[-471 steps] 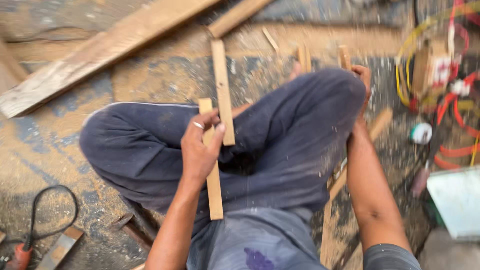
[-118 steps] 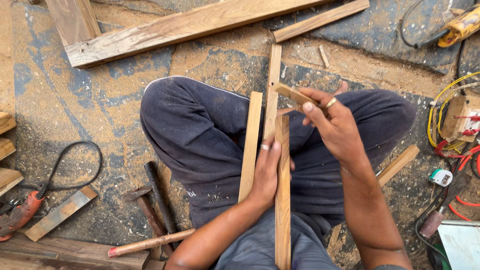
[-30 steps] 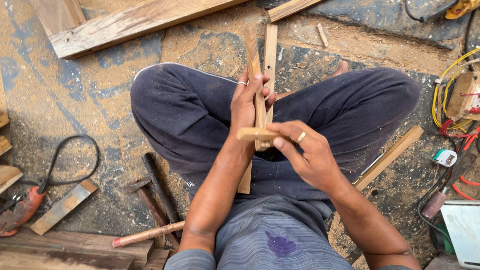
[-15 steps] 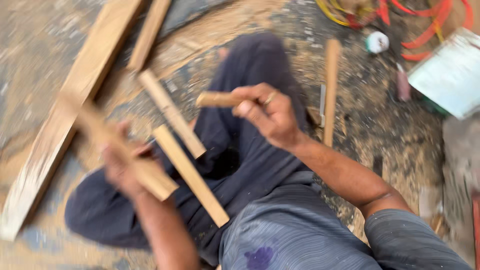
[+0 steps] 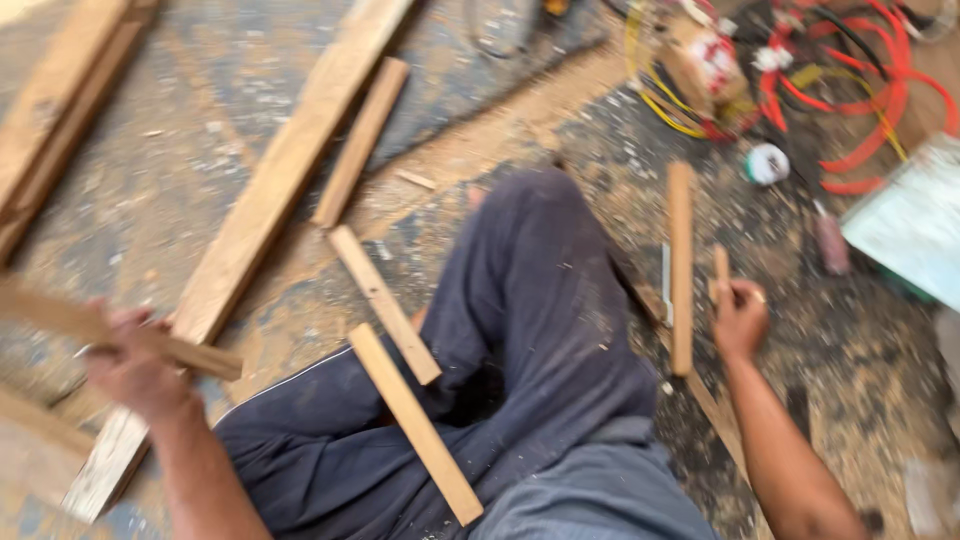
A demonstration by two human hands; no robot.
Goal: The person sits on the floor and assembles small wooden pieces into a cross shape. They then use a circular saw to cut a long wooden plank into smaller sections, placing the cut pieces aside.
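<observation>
At the far left, the left hand (image 5: 135, 362) has its fingers wrapped around a wooden strip (image 5: 110, 330) that runs out past the left edge of the view; the picture is blurred there, so finer detail cannot be told. Just right of that hand a long plank (image 5: 270, 215) lies on the dusty floor (image 5: 180, 130), slanting up toward the far middle, with a shorter batten (image 5: 360, 140) beside it. Two loose wooden slats rest across the person's dark trousers (image 5: 540, 330): the upper slat (image 5: 385, 303) and, nearer, the lower slat (image 5: 415, 423), both slanting down to the right. Right of the raised knee an upright stick (image 5: 681, 265) lies on the floor. Just beside it the right hand (image 5: 740, 318) is closed around a short wooden piece (image 5: 721, 268) that stands up out of the fist. Farther right and far, red and yellow cables (image 5: 850, 90) tangle on the floor, with a pale flat panel (image 5: 910, 225) at the right edge.
</observation>
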